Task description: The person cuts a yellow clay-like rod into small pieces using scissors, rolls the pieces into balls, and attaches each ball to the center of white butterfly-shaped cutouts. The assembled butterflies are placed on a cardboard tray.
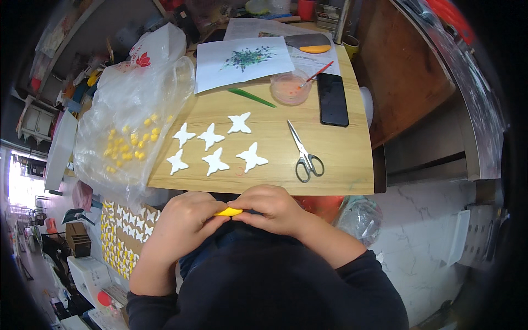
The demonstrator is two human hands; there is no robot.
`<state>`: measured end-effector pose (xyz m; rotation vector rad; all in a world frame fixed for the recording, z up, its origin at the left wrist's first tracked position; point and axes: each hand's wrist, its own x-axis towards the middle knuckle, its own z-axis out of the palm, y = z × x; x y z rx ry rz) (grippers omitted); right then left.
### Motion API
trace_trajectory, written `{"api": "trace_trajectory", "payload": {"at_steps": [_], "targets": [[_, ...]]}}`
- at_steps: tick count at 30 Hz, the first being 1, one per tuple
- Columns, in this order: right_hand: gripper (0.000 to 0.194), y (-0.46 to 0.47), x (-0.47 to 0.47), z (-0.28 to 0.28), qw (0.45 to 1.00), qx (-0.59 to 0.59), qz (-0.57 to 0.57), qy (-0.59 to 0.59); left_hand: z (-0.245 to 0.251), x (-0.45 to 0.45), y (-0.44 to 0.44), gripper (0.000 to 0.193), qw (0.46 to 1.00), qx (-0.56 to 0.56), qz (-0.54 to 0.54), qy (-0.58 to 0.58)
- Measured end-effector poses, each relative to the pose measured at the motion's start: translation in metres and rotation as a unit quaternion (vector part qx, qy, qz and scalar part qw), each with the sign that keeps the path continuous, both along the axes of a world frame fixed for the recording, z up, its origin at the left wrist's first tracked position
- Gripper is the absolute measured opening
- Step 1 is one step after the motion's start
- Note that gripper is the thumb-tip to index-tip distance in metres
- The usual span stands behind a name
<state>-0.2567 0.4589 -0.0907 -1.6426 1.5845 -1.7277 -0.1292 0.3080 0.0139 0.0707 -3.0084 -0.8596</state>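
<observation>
Just off the table's front edge, my left hand [192, 216] and my right hand [266, 208] pinch a yellow piece of soft modelling clay [228, 212] between thumbs and fingertips. The piece is smooth and tapers toward its ends; part of it is hidden by my left fingers. Beyond my hands, several white four-pointed clay shapes [214, 161] lie in two rows on the wooden table [272, 169]. A clear plastic bag [111, 95] at the left covers or holds many small yellow clay balls [134, 142].
Scissors with black handles [307, 159] and a black phone [333, 100] lie at the right. Behind them are a round clear dish [290, 88] with a red brush [317, 74], a green tool [251, 97], a flower picture [245, 60] and a scraper [309, 42]. A board [128, 239] of white and yellow pieces sits lower left.
</observation>
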Motion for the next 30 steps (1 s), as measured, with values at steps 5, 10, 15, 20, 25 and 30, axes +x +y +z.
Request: {"api": "trace_trajectory", "payload": {"at_steps": [5,10,15,20,25,30], "targets": [[0.026,0.015,-0.001,-0.003,0.999,0.026,-0.009,-0.016,0.001,-0.006,0.014,0.015,1.000,-0.020,0.002,-0.017],[0.027,0.019,0.005,-0.011,0.999,0.043,-0.017,-0.004,-0.010,-0.003,0.009,0.015,0.998,0.054,-0.013,-0.039],[0.028,0.013,0.012,-0.017,0.996,0.082,-0.022,0.025,-0.026,0.007,0.005,0.019,0.996,0.057,0.021,-0.063],[0.030,0.006,0.019,-0.023,0.987,0.078,-0.007,-0.143,-0.035,0.014,-0.008,0.022,0.971,0.209,0.100,-0.065],[0.047,-0.013,0.031,-0.034,0.944,0.052,0.032,-0.325,-0.061,0.019,-0.024,0.026,0.881,0.452,0.126,-0.062],[0.059,-0.048,0.029,-0.028,0.946,0.141,0.013,-0.292,-0.100,0.029,-0.061,0.017,0.769,0.602,0.213,0.019]]}}
